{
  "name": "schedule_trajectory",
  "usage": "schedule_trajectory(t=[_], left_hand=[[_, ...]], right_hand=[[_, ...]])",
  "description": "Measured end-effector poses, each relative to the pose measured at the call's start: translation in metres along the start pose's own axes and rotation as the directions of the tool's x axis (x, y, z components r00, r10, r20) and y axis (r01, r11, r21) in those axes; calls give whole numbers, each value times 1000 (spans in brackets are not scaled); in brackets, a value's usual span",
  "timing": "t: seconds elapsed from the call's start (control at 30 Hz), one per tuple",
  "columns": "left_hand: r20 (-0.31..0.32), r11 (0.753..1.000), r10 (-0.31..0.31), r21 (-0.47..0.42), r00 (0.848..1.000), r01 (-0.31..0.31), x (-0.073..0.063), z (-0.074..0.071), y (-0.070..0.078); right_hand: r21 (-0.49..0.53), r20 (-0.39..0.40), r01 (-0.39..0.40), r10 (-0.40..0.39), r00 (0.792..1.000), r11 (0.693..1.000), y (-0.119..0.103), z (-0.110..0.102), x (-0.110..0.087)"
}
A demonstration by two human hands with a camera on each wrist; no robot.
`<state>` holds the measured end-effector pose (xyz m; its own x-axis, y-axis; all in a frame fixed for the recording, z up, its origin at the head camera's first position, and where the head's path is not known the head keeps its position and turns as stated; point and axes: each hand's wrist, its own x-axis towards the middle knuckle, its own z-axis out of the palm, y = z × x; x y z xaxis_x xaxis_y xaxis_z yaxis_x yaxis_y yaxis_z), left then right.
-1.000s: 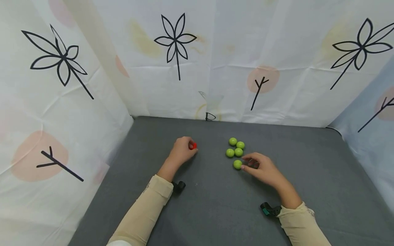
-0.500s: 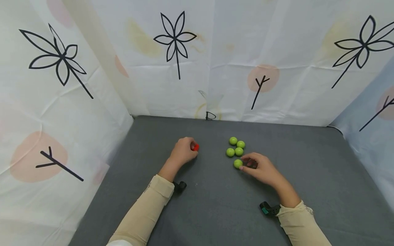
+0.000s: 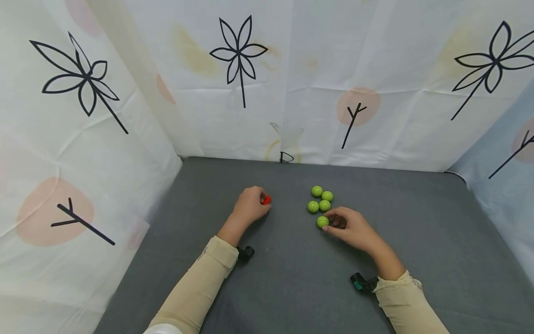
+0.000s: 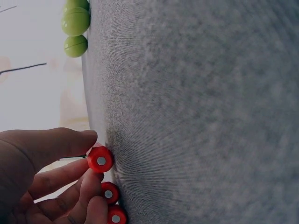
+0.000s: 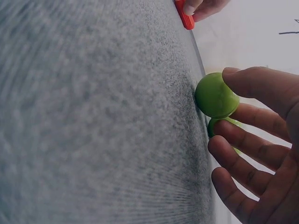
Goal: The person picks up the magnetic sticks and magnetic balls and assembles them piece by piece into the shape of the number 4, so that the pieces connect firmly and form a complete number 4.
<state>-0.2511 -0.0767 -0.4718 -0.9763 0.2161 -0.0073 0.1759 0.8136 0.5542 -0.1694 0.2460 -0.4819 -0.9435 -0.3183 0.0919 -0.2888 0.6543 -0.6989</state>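
Observation:
My left hand (image 3: 251, 204) pinches a short red cylinder (image 4: 101, 160) with a silvery disc on its end, between thumb and index finger. Two similar red cylinders (image 4: 110, 192) lie in line beside it in the left wrist view; in the head view the hand hides them. My right hand (image 3: 352, 227) holds the nearest green ball (image 3: 322, 222) between thumb and index finger, low at the table. Its other fingers stay spread in the right wrist view. Several more green balls (image 3: 313, 207), glossy with a seam line, sit grouped just behind the held one.
A dark grey cloth-covered table (image 3: 288, 278) spreads under both hands. White patterned curtains (image 3: 200, 125) stand along its back and sides. Dark wrist-worn cameras (image 3: 246, 253) sit at both cuffs.
My right thumb and index finger have closed in around the nearest green ball. My left hand has shifted slightly right, and the red cylinder has turned a little in its pinch.

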Motion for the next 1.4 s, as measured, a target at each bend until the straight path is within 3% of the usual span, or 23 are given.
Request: schedule_trajectory(t=[0.33, 0.73, 0.93, 1.13, 1.4], left_hand=[[21, 998, -36, 58, 999, 35, 1, -1, 4], [3, 998, 17, 53, 1000, -17, -7, -1, 7], [19, 999, 51, -17, 999, -51, -16, -4, 10], [74, 985, 93, -150, 993, -81, -29, -7, 15], [184, 957, 174, -262, 967, -122, -42, -6, 20]], right_hand=[[-1, 2, 7, -7, 1000, 1000, 1, 2, 2], [11, -12, 7, -7, 1000, 1000, -2, 5, 1], [19, -14, 8, -8, 1000, 1000, -7, 5, 2], [42, -18, 34, -33, 999, 999, -14, 8, 6], [62, -25, 77, -76, 997, 995, -25, 13, 15]])
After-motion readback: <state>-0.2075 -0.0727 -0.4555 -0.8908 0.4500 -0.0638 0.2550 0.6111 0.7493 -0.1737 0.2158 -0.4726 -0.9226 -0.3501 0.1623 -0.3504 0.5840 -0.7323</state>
